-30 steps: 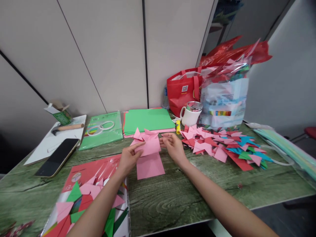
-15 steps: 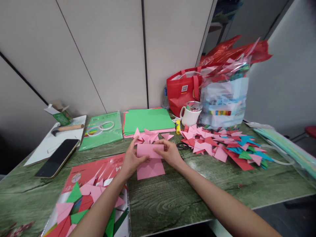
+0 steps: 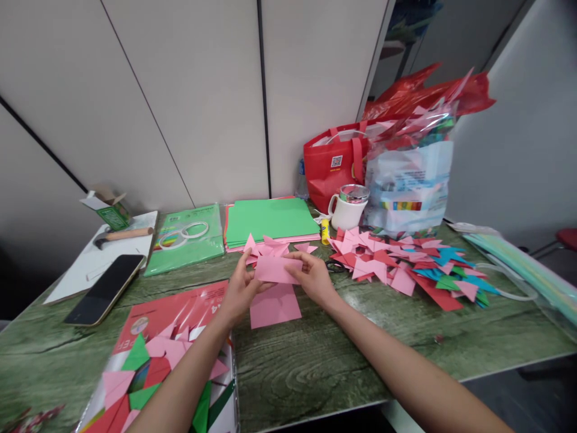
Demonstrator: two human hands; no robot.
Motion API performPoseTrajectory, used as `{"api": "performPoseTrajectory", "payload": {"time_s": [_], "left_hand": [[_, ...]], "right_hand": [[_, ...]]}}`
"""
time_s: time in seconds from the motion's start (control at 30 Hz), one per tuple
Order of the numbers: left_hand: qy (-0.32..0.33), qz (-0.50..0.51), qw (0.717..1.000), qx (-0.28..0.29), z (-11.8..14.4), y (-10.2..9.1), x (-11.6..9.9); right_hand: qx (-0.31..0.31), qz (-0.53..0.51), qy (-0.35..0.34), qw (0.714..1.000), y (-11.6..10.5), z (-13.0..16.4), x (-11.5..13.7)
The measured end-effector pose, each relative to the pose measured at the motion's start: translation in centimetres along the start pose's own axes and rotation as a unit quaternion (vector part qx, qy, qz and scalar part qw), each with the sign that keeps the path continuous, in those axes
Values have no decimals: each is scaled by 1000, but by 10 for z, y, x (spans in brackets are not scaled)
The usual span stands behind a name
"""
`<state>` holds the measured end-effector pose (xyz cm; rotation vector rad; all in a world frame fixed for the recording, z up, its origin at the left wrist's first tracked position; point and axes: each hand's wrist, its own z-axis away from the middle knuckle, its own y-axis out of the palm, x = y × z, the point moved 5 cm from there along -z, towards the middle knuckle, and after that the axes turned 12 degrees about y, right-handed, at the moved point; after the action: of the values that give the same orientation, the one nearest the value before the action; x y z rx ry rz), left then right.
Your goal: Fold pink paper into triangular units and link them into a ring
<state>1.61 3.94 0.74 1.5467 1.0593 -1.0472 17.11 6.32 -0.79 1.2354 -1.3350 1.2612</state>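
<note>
A folded pink paper (image 3: 274,269) is held up between my two hands, a little above the table. My left hand (image 3: 240,293) grips its left side, index finger raised along the edge and thumb beneath. The right end is pinched between thumb and fingers of my right hand (image 3: 315,278). Directly below lies another pink paper sheet (image 3: 276,308), flat on the table and partly covered by the held one. Just behind my hands sit several folded pink paper pieces (image 3: 268,245).
Green paper sheets (image 3: 273,218) are stacked at the back. Folded paper pieces (image 3: 374,255) pile up on the right, near a white mug (image 3: 348,210), a glue stick (image 3: 325,231) and a red bag (image 3: 331,168). Leftward lie a phone (image 3: 106,290), a hammer (image 3: 124,236) and a paper pack (image 3: 180,310).
The held pink paper has shifted slightly up and right and is tilted a little. My left thumb has slid from its front face to below its lower edge.
</note>
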Motion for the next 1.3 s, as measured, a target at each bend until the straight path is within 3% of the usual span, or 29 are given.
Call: {"api": "performPoseTrajectory", "payload": {"time_s": [0.13,0.33,0.57,0.77,1.07,1.3], "left_hand": [[17,45,998,-34,-3,-6,0],[-12,-20,999,-42,-2,-6,3],[-2,-26,999,-21,-1,0,2],[12,-46,999,-16,-1,-2,-1],[10,-41,999,16,-1,1,-3],[21,-79,997,3,0,2,-5]], "right_hand": [[-32,13,1,999,-6,0,3],[-101,17,-12,995,-13,5,15],[39,-3,-81,996,13,20,25],[88,45,-115,988,18,26,33],[74,-6,-54,996,18,22,23],[88,-57,-26,994,19,19,18]]}}
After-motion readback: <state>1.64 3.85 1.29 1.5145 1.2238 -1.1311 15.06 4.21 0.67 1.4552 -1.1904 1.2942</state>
